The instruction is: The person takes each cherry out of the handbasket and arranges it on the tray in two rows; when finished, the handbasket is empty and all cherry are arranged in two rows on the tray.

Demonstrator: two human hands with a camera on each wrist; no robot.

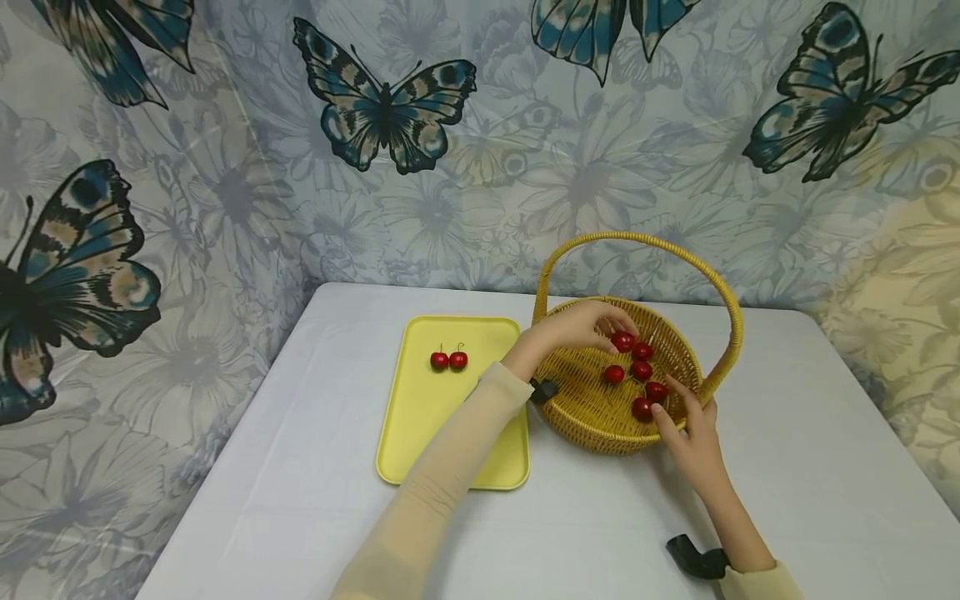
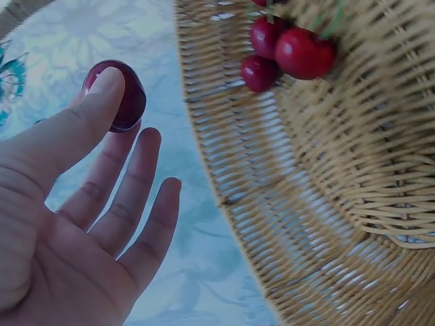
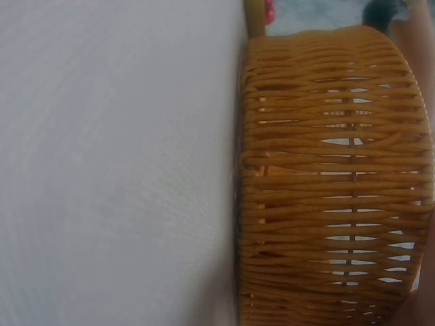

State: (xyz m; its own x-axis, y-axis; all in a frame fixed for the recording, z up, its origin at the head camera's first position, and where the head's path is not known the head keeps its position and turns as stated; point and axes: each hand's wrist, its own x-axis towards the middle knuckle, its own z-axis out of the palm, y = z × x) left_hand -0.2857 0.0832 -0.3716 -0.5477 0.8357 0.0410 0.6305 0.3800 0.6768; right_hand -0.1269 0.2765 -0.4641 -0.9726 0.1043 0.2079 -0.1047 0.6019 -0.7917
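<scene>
My left hand (image 1: 588,323) reaches over the far left side of the yellow wicker basket (image 1: 585,417). Between thumb and fingertips it pinches a dark red cherry (image 2: 129,102), held up beside the woven wall in the left wrist view; the other fingers stay spread. Several more cherries (image 1: 641,370) lie inside the basket, some with green stems. At the near right rim is my right hand (image 1: 697,437), thumb and index finger spread over the edge, their tips close to two cherries. In the right wrist view the basket's outer wall hides most of that hand.
Left of the basket a yellow tray (image 1: 408,425) lies on the white table (image 1: 300,500), with two stemmed cherries (image 1: 448,360) side by side near its far end. The basket's tall handle (image 1: 637,237) arches over it. Behind the table hangs a butterfly-patterned cloth (image 1: 435,217).
</scene>
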